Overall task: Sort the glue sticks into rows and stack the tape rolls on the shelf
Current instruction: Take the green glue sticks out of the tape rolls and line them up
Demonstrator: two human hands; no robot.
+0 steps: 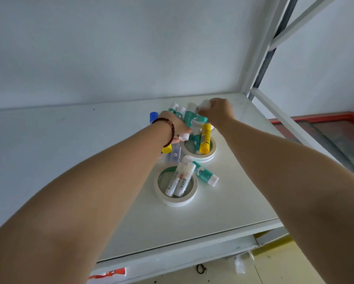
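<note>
A jumble of glue sticks lies on the white shelf (131, 201). My left hand (178, 128), with a bead bracelet at the wrist, is closed on a white-capped glue stick (183, 136). My right hand (218, 112) grips another white-capped glue stick (204, 104) at the back of the pile. A yellow glue stick (205, 140) lies across the far tape roll (209, 155). White glue sticks (180, 179) rest inside the near tape roll (175, 199). A teal glue stick (204, 174) lies beside it. A blue cap (153, 116) shows behind my left wrist.
The shelf's back wall is close behind the pile. A white metal upright and diagonal brace (274, 111) stand at the right edge. The shelf's front lip (172, 257) runs below my arms. The floor shows under it, with a red-framed panel (325, 128) at the right.
</note>
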